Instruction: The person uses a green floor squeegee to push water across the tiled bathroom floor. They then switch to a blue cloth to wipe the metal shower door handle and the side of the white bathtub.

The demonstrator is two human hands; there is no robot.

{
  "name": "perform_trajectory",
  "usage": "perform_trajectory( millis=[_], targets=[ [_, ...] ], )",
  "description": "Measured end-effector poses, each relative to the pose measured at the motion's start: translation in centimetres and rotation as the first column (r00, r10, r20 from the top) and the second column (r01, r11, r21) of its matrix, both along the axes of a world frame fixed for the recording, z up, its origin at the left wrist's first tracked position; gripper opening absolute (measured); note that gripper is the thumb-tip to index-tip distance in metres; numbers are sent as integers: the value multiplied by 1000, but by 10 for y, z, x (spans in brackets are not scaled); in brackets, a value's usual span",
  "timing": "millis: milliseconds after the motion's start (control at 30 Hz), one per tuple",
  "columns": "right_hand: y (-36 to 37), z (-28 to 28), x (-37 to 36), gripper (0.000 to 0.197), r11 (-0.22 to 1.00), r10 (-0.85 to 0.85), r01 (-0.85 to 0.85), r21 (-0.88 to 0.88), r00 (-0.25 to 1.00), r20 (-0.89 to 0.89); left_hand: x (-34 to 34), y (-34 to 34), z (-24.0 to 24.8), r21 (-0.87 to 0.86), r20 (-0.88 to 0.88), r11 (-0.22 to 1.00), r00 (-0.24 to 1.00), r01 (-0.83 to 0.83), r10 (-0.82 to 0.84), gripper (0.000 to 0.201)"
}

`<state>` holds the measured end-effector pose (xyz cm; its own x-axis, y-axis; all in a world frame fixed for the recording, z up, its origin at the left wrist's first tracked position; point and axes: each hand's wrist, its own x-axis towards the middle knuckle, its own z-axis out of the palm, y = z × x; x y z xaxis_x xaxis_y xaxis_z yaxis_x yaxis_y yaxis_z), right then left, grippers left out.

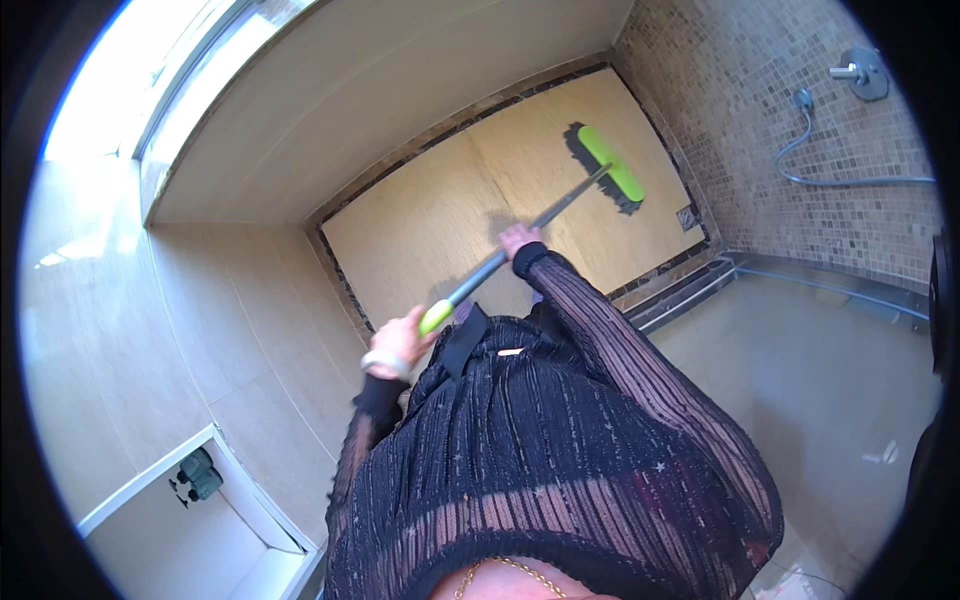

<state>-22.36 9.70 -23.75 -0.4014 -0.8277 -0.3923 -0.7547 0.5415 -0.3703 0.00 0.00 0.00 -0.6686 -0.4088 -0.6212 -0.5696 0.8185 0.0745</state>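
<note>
At mid-frame, the right hand wraps its fingers around the mop's grey pole; left of centre, the left hand grips its green end. The fringed head sits upper right, against tan floor.

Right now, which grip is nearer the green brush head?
Right. The right grip holds the grey pole partway along; the left grip is at the green handle end, farther from the brush head.
</note>
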Motion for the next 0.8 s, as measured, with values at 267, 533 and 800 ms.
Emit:
perform_trajectory(
  millis=[267,533,800],
  targets=[
    [131,29,-46,16,979,-49,107,171,948,-315,-67,97,-12,109,-172,986,980,123,-103,46],
    [3,96,72,18,909,396,-414,49,893,212,49,13,115,97,-52,994,997,-56,62,47],
    [-3,124,111,14,781,610,-616,-99,720,333,92,51,135,118,-72,902,903,-415,425,41]
  ],
)
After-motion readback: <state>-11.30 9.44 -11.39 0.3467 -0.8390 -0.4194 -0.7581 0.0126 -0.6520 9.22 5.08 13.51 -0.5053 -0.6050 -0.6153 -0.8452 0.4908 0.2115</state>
